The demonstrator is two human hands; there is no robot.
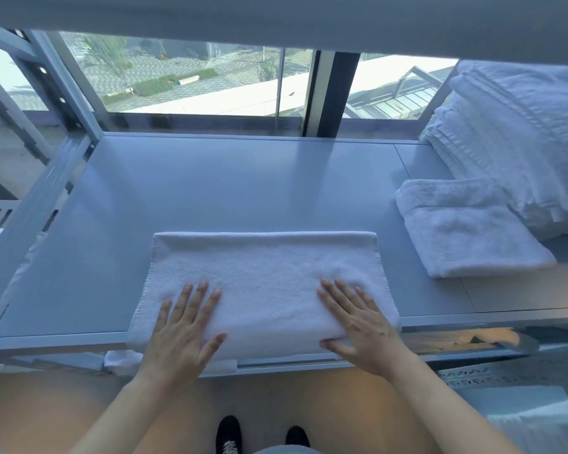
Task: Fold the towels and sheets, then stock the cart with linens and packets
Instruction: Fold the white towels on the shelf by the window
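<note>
The towel [263, 283] lies on the shelf [210, 185] with its long axis left to right, the left hand [184, 326] and right hand [358, 326] pressing flat, fingers straight, near opposite ends.

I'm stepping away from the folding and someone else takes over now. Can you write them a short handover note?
Left hand and right hand: both flat, fingers straight, pressing the half-folded towel at the near edge of the shelf.
Done: one folded towel lies to the right, beside a stack of folded linens at the far right.
Left: finish folding this towel and add it to the others. No packets in view.
</note>
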